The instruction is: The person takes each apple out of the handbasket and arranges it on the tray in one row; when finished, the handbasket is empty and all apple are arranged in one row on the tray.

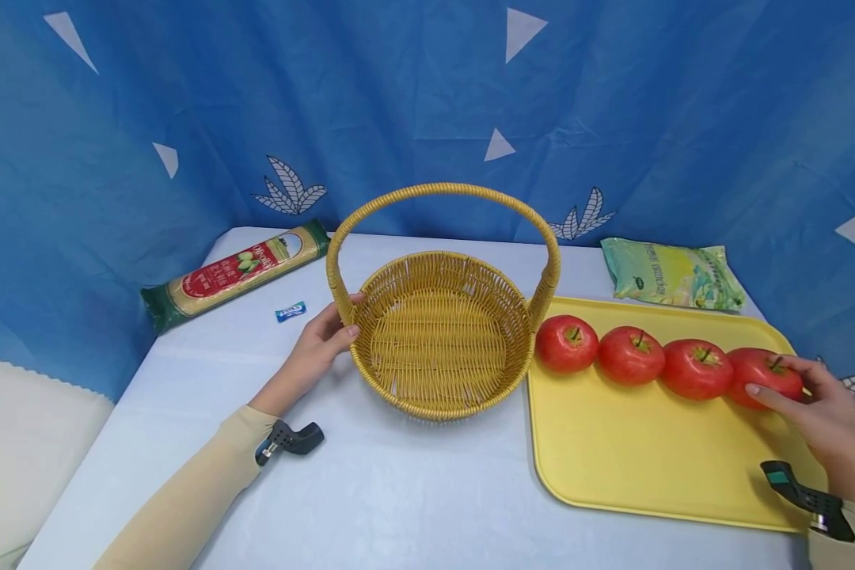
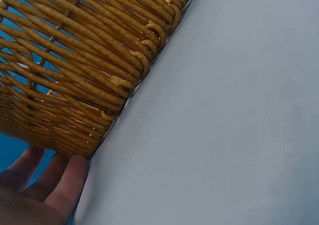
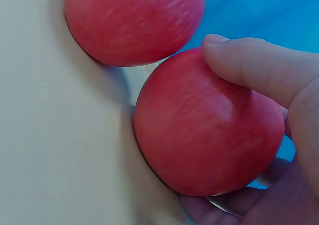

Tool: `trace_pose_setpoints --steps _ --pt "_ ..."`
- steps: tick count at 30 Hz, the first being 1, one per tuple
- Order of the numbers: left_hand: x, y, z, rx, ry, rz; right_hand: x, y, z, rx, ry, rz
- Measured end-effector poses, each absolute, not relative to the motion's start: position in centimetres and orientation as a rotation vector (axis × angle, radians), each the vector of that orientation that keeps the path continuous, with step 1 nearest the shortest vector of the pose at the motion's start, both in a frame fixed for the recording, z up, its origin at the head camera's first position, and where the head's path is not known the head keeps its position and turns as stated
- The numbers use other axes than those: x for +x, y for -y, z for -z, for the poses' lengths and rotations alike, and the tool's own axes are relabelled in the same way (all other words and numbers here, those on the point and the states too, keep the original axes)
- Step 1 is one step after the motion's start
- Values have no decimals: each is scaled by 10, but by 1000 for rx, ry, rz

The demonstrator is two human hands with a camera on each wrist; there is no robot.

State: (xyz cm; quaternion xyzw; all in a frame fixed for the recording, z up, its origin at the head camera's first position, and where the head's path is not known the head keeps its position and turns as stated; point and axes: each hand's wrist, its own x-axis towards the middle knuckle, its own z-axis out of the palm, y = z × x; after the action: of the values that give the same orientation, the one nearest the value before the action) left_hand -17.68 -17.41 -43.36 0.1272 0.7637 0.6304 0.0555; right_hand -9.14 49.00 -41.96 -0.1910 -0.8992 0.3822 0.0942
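A golden wicker basket (image 1: 438,340) with a tall arched handle stands mid-table, its woven bottom in plain sight. My left hand (image 1: 322,336) grips its left side at the foot of the handle, thumb over the rim; the left wrist view shows fingers (image 2: 70,180) against the outer weave. On the right, several red apples lie in a row on a yellow tray (image 1: 655,459). Around the rightmost apple (image 1: 755,378) my right hand (image 1: 826,408) curls, with the thumb on its near side. In the right wrist view this apple (image 3: 209,130) sits low by the tray surface.
Behind the tray lies a green and yellow packet (image 1: 673,273). A long pasta pack (image 1: 235,273) rests at the back left, with a small blue wrapped piece (image 1: 290,311) in front of it. Blue curtain (image 1: 427,103) hangs behind the white table (image 1: 399,499).
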Motion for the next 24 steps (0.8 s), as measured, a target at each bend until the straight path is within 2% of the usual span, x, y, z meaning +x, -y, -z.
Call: trace_pose_setpoints --steps 24 --pt "-177 175 434 390 -2311 -1921 -96 -488 419 -616 2754 -1093"
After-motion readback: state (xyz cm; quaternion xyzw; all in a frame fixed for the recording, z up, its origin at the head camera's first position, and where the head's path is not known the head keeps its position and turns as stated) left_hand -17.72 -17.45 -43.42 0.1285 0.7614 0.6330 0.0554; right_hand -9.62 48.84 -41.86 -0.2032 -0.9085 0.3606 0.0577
